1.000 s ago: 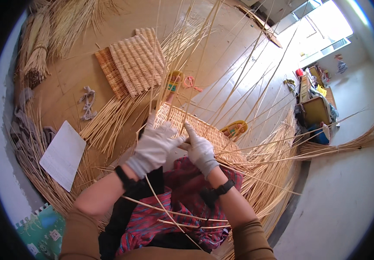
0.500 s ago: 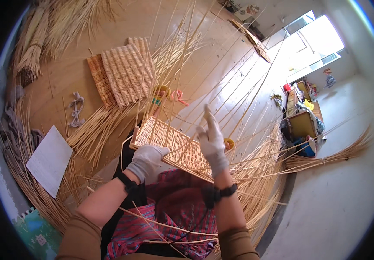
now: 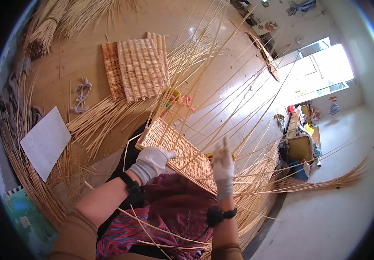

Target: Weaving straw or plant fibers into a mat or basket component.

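Observation:
An unfinished wicker basket [image 3: 176, 147], a shallow rectangle of woven strands, lies tilted across my lap. Long thin stakes [image 3: 221, 56] rise from it and fan away to the upper right. My gloved left hand [image 3: 153, 162] is closed on its near edge, thumb pointing right along the weave. By the basket's right end, my gloved right hand [image 3: 223, 167] is raised with fingers stretched upward among the stakes. Whether a strand touches that palm is hard to make out. Dark red patterned cloth [image 3: 169, 199] covers my lap beneath.
Woven panels [image 3: 141, 69] lie on the floor ahead, near a yellow container [image 3: 171, 96] and pink-handled tool [image 3: 187, 103]. Loose strands [image 3: 96, 125] and a white sheet [image 3: 46, 143] are left; a thick strand bundle [image 3: 256, 186] stretches right. A cluttered shelf [image 3: 299, 145] stands by the right wall.
My right hand has moved slightly lower, and its fingers look more bent. My left hand keeps its hold on the basket's edge. The view has shifted, sliding the floor items rightward.

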The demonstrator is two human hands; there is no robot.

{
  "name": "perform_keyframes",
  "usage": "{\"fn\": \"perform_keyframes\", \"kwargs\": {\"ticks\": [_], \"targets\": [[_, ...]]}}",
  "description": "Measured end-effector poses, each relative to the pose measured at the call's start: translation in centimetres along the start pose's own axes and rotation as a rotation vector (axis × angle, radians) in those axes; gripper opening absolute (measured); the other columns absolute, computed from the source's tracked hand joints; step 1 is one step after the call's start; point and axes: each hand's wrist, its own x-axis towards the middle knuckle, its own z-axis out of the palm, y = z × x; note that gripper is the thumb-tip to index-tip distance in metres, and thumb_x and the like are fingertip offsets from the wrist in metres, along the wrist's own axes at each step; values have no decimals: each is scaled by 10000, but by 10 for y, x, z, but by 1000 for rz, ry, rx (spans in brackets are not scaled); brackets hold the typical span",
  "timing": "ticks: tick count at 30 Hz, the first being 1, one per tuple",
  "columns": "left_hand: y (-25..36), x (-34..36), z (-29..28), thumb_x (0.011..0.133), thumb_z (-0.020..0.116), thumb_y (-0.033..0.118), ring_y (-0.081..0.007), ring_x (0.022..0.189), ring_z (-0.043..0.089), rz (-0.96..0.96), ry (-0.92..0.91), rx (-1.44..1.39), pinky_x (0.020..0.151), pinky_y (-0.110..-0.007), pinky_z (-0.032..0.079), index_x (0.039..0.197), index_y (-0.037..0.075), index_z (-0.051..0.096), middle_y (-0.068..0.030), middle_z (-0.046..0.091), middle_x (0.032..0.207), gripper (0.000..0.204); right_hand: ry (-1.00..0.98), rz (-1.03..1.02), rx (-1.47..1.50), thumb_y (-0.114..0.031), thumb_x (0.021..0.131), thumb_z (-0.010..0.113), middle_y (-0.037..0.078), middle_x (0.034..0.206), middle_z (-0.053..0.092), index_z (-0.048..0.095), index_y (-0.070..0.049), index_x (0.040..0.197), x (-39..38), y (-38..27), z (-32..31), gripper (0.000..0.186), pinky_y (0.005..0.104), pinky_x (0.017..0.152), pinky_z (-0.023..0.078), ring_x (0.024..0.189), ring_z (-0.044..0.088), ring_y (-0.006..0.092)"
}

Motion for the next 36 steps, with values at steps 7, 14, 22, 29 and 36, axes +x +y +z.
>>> {"fn": "perform_keyframes", "kwargs": {"ticks": [7,14,22,29,36], "targets": [[0,-5,4,1024,501,153,-310,842,723,-12,71,30,748,-415,559,1365,256,660,-124,755,980,390,100,-371,-364,-163,974,642,106,893,742,530,-158,1475,28,-93,61,513,359,655,526,672,632,212],[30,-35,14,983,514,272,-341,1399,494,114,136,386,1268,-568,198,1404,290,643,-163,610,1349,440,-149,-399,-676,-299,1016,586,177,769,693,667,-123,1209,69,-92,115,274,459,692,543,778,722,321],[54,1,34,985,506,180,-273,1148,654,153,-4,305,1169,-494,370,1377,156,583,-76,693,1160,400,-982,-225,-699,-219,1019,592,220,1120,708,392,-211,1591,26,3,5,606,422,912,554,1089,685,382],[16,-5,49,967,541,267,-247,994,692,324,137,294,867,-431,483,1174,140,686,-54,706,1016,282,-542,-578,-1221,-207,968,604,81,951,748,768,-212,1130,-61,-37,-76,231,366,747,526,862,701,222],[35,0,36,921,609,271,-237,911,691,384,104,206,842,-406,476,1066,171,746,-27,710,914,223,-61,852,729,-532,1087,392,80,974,713,608,-12,1375,-127,65,-17,633,271,606,444,746,635,152]]}}
